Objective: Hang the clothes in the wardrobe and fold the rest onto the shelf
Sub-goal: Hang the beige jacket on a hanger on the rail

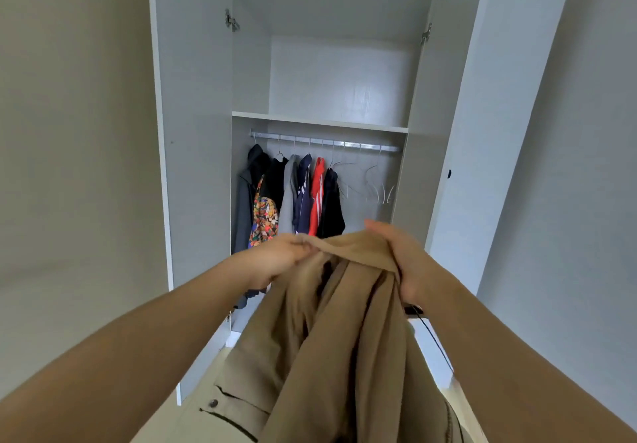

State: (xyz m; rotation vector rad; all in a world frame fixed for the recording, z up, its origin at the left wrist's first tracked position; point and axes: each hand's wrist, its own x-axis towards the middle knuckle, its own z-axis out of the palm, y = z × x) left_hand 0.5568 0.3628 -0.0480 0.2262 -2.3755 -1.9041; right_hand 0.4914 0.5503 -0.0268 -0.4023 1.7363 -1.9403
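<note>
Wardrobe (341, 80) backdrop; left hand (279, 258), right hand (410, 263), fingers (375, 228) round tan coat (344, 339), hem off-frame

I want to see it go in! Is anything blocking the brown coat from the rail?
Nothing visible does. The left hand and right hand hold the coat before the open wardrobe; the right end of the rail carries only bare hangers.

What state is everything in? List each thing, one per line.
Wardrobe doors: both open.
Tan jacket: held up, hanging loose.
Left hand: gripping the jacket's top.
Right hand: gripping the jacket's top.
Clothes: hanging on the rail, bunched left.
Hangers: empty.
</note>
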